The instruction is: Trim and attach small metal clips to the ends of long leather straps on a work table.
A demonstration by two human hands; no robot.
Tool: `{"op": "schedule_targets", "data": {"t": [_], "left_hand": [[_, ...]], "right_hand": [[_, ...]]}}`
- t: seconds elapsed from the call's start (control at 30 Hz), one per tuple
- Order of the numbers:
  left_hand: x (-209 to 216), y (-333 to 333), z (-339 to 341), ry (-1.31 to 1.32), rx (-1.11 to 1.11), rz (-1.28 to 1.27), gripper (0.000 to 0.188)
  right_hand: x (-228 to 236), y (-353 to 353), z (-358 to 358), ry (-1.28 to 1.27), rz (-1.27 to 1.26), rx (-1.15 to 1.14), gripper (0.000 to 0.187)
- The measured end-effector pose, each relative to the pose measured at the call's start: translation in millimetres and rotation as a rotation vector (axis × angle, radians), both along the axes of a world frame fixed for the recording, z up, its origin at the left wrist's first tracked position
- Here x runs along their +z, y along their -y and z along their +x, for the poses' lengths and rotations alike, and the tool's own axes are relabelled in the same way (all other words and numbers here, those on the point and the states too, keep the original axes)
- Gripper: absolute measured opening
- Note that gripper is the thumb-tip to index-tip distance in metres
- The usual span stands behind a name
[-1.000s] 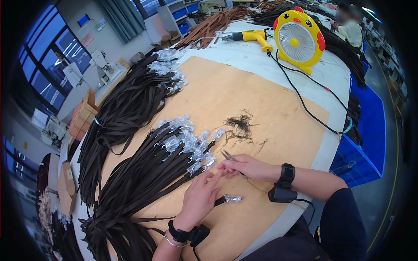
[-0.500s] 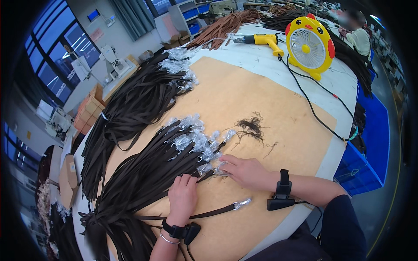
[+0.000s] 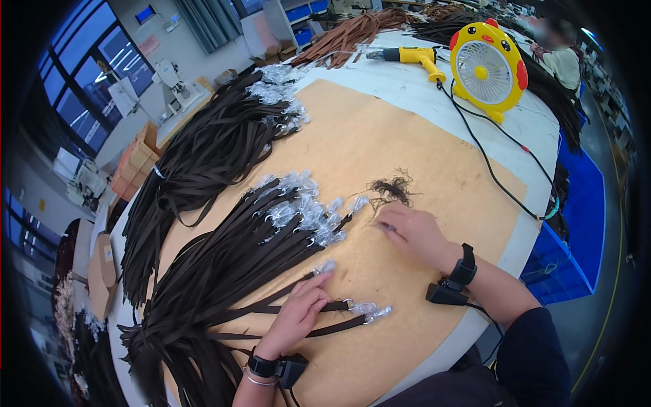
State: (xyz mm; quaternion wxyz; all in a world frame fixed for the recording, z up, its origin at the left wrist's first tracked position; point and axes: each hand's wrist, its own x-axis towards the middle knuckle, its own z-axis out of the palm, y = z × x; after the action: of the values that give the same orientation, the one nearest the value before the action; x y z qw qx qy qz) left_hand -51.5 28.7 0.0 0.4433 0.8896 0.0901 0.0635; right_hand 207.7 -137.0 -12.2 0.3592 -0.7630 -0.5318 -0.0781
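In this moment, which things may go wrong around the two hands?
The left hand, over some long flat black straps, might tangle them. The right hand, close to a pile of fine dark threads, might scatter it. The small metal tool in that hand might nick a strap if it slips.

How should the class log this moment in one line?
Left hand: at plastic-wrapped clasp | right hand: gripping small tool, mostly hidden, near thread pile | yellow fan: farther back
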Motion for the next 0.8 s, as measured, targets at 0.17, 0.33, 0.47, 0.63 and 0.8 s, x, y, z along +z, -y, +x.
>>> {"op": "schedule_targets", "data": {"t": [0.17,0.33,0.47,0.63,0.8], "left_hand": [[-11,9,15,0.074,0.096,0.165,0.016],[-8,9,9,0.199,0.279,0.276,0.019],[10,16,-1,0.111,0.281,0.210,0.022],[-1,25,5,0.088,0.209,0.268,0.023],[-7,27,13,0.076,0.185,0.227,0.019]], "right_hand": [[0,1,-55,-0.157,-0.106,0.434,0.014],[-1,5,-48,-0.170,-0.275,0.326,0.025],[13,8,-57,-0.360,-0.287,0.441,0.034],[4,5,-77,-0.270,-0.376,0.519,0.036],[-5,3,-68,-0.385,-0.377,0.383,0.024]]}}
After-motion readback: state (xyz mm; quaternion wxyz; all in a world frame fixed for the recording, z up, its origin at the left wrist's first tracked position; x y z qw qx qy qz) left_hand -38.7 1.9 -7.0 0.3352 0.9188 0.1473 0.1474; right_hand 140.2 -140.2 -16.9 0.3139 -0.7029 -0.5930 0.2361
